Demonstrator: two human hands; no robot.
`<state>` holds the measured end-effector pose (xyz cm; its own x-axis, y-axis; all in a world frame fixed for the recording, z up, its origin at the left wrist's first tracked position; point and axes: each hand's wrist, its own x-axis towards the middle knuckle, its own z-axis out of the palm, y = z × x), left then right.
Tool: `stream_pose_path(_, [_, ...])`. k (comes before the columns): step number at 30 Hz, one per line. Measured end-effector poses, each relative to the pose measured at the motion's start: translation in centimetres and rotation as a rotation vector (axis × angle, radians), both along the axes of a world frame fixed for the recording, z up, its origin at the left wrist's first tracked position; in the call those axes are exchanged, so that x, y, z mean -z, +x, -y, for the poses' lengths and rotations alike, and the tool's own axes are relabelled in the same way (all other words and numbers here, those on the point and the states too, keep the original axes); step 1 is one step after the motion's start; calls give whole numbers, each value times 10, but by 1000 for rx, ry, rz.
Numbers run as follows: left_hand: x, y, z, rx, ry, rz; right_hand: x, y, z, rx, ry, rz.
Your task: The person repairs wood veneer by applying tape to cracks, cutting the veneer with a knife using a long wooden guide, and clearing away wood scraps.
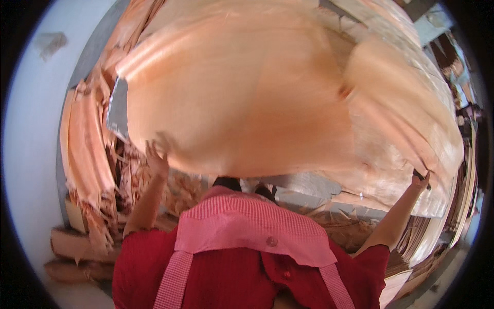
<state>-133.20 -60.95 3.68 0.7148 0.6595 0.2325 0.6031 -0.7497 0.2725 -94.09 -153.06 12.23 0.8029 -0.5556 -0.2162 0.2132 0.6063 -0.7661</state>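
Note:
A broad, thin, orange-tan wood veneer sheet [231, 92] spreads in front of me, its surface smeared by motion. My left hand [157, 155] is raised at its near left edge, fingers spread, holding nothing. Off to the right, my right hand [421, 180] is closed at the edge of another veneer sheet [396, 113], which creases toward the fingers. Something dark shows at that hand, too small to name. Under both sheets lies a paler stack of veneer [381, 180].
Torn veneer strips [87, 144] hang and pile along the left, by a pale wall [36, 154]. Veneer scraps [180, 190] litter the floor around my feet. Log-like rolls [77, 244] lie at the lower left. More stacked sheets [419, 237] stand at the right.

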Motion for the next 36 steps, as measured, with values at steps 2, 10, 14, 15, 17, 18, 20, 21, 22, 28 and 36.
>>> stream_pose_path(2, [26,-40,-27,-379,-264,-80,27,19,30,189,-19,-85])
stream_pose_path(10, [55,-71,-104,-764,-960,215,79,-24,-74,-56,-521,-502])
stream_pose_path(14, [62,-57,-133,-651,-1177,210,60,-87,-239,-573,-1690,-674])
stream_pose_path(15, [63,-57,-139,-624,-1226,192,54,-96,-274,-538,-1878,-613])
stream_pose_path(17, [63,-55,-152,-569,-1325,109,46,-110,-323,-498,-2041,-558])
stream_pose_path(18, [63,-57,-158,-544,-1369,52,43,-110,-335,-502,-2048,-622])
stream_pose_path(20, [64,-60,-162,-476,-1363,-9,46,-106,-340,-551,-1990,-695])
stream_pose_path(21, [64,-61,-163,-430,-1284,93,49,-104,-337,-577,-1928,-726])
stream_pose_path(22, [62,-62,-163,-405,-1179,192,54,-101,-331,-535,-1899,-782])
stream_pose_path(28, [40,-61,-180,-467,-1218,2,53,-98,-325,-540,-1635,-870])
stream_pose_path(36, [50,-68,-189,-685,-1570,527,21,-111,-340,-499,-1438,-769])
